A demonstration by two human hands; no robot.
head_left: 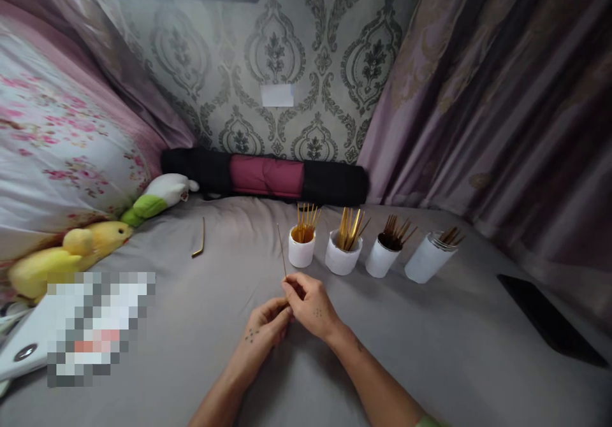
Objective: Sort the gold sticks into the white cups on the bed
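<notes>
A thin brownish stick [281, 248] stands nearly upright, leaning slightly left, between the fingers of my right hand [310, 299]. Thumb and fingertips of my left hand [268, 324] are pinched together just below, touching the right hand; the stick's lower end is hidden there. Just beyond the hands is a white cup [301, 255] with golden sticks in it. To its right stand a wider white cup [343, 261] of golden sticks, a white container [381, 261] of darker sticks, and a tilted white jar [428, 261] with brown sticks.
A bent golden rod [203, 239] lies on the grey sheet [201, 350] at left. Plush toys [76, 255] and a white object [29, 350], partly blurred out, are further left. A black flat object [549, 318] lies right. A black and maroon roll [268, 178] rests along the wall.
</notes>
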